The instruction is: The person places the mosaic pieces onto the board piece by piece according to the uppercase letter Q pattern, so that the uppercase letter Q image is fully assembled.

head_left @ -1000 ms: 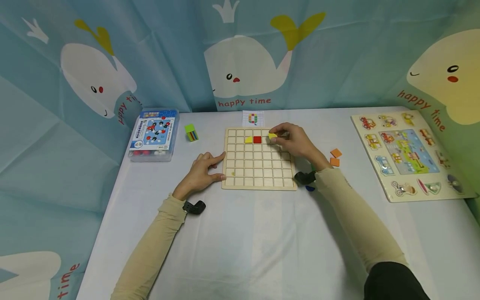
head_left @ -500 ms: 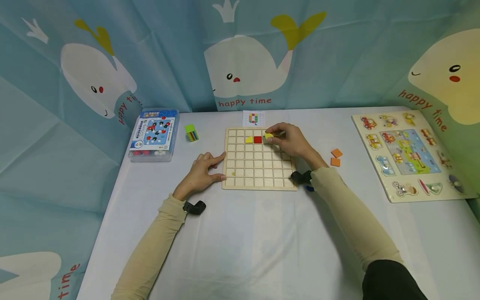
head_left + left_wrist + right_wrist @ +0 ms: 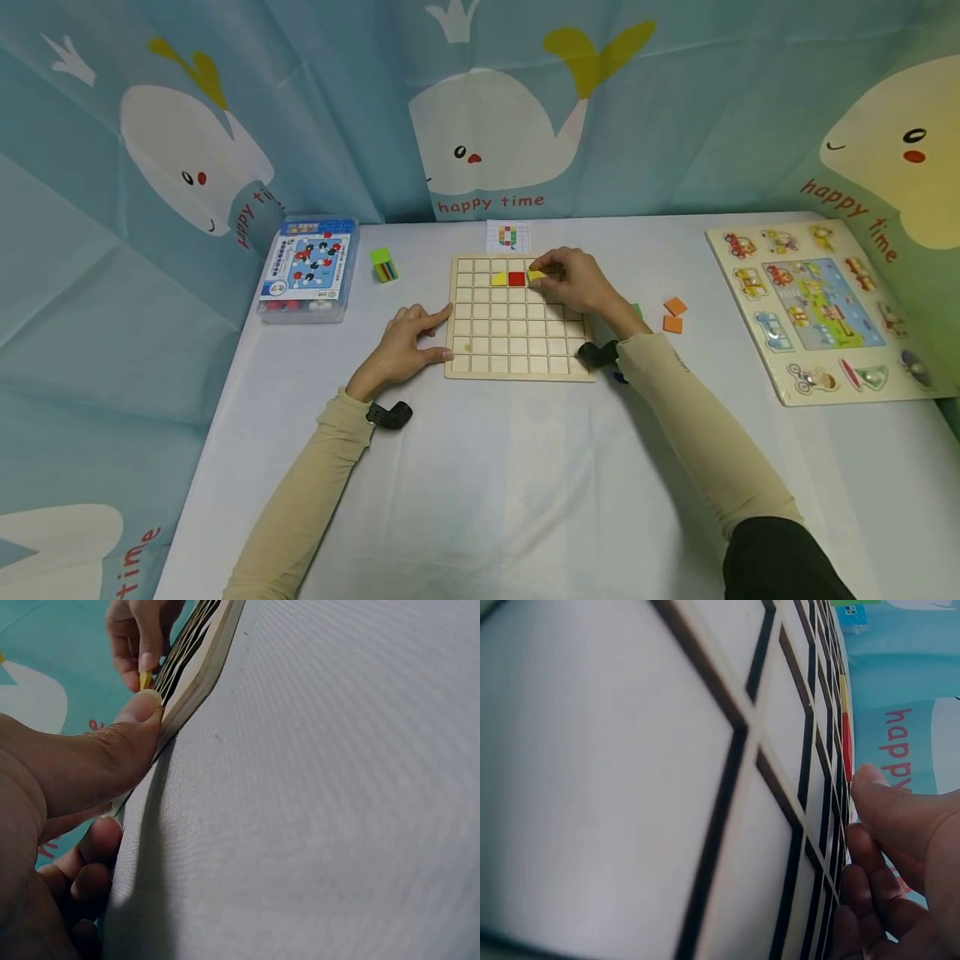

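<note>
A wooden grid board (image 3: pixel 500 329) lies on the table. My left hand (image 3: pixel 401 346) presses its left edge with thumb and forefinger spread apart; in the left wrist view the thumb (image 3: pixel 112 754) rests at the board's rim. Between thumb and fingertips, my right hand (image 3: pixel 577 282) pinches a yellow tile (image 3: pixel 535 276) over the second row from the back. A red square tile (image 3: pixel 517 279) sits in the cell just left of it, with another yellow tile (image 3: pixel 499 280) beside that. In the right wrist view the fingers hide the held tile.
Behind the board stands a small pattern card (image 3: pixel 507 237). Orange tiles (image 3: pixel 673 324) lie to the right, a green one (image 3: pixel 637 310) partly behind the right wrist. A stack of coloured pieces (image 3: pixel 383 265) and a plastic box (image 3: pixel 308 271) are at left. A picture puzzle (image 3: pixel 825 312) lies far right.
My right hand has moved a little left with the yellow tile, bringing it next to the red tile. The left hand has stayed at the board's edge.
</note>
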Demonstrator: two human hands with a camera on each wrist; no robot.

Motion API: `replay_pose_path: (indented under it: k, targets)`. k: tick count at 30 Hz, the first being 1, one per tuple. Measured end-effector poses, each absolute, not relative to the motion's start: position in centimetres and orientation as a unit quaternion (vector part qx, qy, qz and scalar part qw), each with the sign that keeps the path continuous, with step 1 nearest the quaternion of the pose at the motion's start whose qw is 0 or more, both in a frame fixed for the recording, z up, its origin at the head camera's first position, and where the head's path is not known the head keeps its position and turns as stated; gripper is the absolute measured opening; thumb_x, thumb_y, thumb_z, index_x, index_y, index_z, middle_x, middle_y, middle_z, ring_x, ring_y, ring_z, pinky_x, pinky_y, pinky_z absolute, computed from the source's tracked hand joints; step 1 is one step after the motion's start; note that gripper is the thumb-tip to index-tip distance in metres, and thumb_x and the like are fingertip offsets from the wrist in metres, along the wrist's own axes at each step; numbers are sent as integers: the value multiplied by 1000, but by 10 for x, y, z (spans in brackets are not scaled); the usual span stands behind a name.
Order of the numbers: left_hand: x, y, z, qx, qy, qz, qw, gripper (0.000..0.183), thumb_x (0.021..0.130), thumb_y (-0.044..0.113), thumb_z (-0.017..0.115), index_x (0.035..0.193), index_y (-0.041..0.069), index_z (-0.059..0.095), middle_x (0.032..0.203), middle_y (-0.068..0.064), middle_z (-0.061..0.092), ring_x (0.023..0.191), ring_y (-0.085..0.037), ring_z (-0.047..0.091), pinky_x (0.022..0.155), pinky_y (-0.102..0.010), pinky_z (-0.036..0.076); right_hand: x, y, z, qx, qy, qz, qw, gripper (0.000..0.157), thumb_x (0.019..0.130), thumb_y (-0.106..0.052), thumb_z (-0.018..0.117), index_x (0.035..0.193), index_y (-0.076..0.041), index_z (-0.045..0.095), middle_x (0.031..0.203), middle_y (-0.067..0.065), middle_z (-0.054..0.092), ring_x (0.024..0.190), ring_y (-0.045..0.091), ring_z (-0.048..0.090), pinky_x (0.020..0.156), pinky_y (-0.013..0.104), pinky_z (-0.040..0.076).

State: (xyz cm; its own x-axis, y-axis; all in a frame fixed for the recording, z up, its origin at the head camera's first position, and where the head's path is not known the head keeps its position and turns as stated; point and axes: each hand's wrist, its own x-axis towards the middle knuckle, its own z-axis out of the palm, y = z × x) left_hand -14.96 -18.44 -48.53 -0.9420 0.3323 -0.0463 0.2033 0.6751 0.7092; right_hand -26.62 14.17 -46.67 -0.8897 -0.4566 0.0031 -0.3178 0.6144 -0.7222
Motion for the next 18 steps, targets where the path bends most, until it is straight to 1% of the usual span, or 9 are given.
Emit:
replay_pose_path:
  k: [7,13,18]
  targets:
    - [-150,-184,-487,149,911,376,84,81,88,25,88,159,14,49,95,-4,48,88,-20,33,85,-37,24,-268,140,-464,-225,899,-364,96,28,102,-16,73,122,4,72,126,25,67,117,40,64,104,53,50]
    - [-150,-183,-486,146,912,374,86,81,89,24,87,159,13,48,95,-5,48,89,-20,33,86,-37,24,-269,140,-463,-226,899,-361,104,31,99,-17,77,122,3,72,122,23,69,111,39,63,100,53,50]
    - [-149,-183,-485,147,912,374,85,82,88,24,87,159,13,48,95,-5,48,89,-21,34,87,-38,24,-267,141,-460,-217,902,-359,103,30,97,-17,80,120,2,73,123,22,69,114,38,64,102,54,50]
